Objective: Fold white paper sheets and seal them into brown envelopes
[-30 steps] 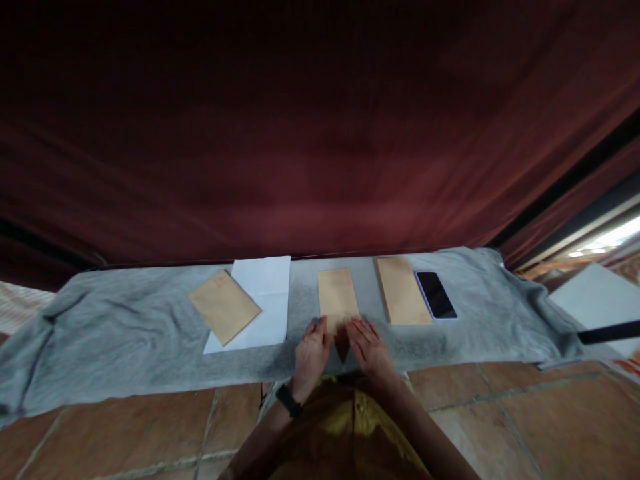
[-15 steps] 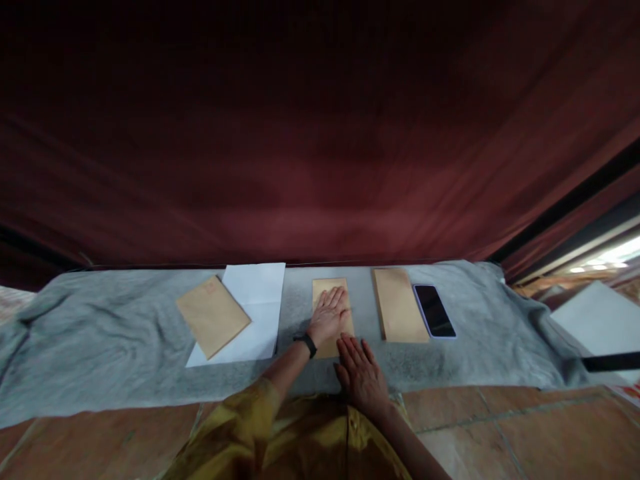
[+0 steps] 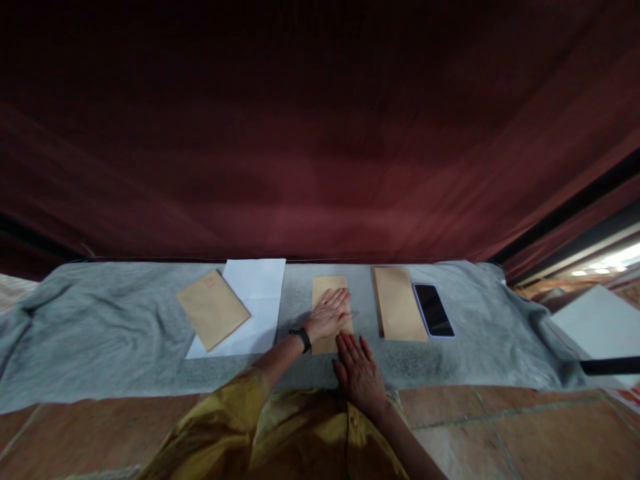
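Note:
A brown paper envelope [image 3: 326, 344] lies lengthwise in front of me on the grey cloth. Flat across its middle rests my left hand [image 3: 327, 315], fingers stretched out and a dark band on the wrist. My right hand [image 3: 361, 373] lies palm down at the envelope's lower right edge, its fingers extended and its fingertips touching or close to the paper. Neither hand grips anything. The part of the envelope under my left palm is hidden.
To the left, more brown envelopes [image 3: 213, 312] lie slanted over creased white paper [image 3: 263, 287]. On the right are a stack of brown envelopes [image 3: 403, 307] and a phone [image 3: 434, 311]. Grey cloth [image 3: 110, 333] covers the surface; a dark red drape [image 3: 320, 167] stands behind.
My left hand has shifted very slightly on the envelope, its forearm a little further left. My right hand stays almost in place. The view has tilted slightly.

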A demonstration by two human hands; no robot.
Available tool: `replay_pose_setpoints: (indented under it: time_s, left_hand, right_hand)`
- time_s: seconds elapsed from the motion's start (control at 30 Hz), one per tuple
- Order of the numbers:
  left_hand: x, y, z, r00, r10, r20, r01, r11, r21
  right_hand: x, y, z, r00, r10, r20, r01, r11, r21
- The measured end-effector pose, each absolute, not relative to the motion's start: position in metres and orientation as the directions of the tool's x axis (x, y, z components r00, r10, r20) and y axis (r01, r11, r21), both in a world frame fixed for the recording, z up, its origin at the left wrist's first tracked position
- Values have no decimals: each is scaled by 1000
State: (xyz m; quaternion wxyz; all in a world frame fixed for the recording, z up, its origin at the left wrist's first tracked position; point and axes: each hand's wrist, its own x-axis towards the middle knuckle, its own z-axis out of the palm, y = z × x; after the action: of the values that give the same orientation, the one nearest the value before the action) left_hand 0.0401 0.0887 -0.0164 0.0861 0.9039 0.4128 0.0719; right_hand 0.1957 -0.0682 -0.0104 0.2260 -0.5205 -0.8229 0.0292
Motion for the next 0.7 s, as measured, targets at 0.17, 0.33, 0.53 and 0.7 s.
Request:
replay_pose_setpoints:
  time_s: [0.17, 0.33, 0.53, 0.7]
  left_hand:
    - [32, 56, -18, 682, 724, 107, 693, -686, 222]
    - [23, 23, -15, 712, 693, 112, 664, -717, 211]
    - [3, -29, 0, 776, 626, 81, 607, -775, 179]
    - [-2, -49, 7, 761, 647, 55, 626, -753, 201]
  right_hand:
    - [196, -69, -12, -342, 868, 360, 811, 466, -354]
    - [211, -70, -15, -330, 878, 347, 704, 473, -529]
    - [220, -55, -23, -140, 935, 327, 595, 343, -727]
    - [199, -13, -19, -367, 893, 261, 739, 451, -501]
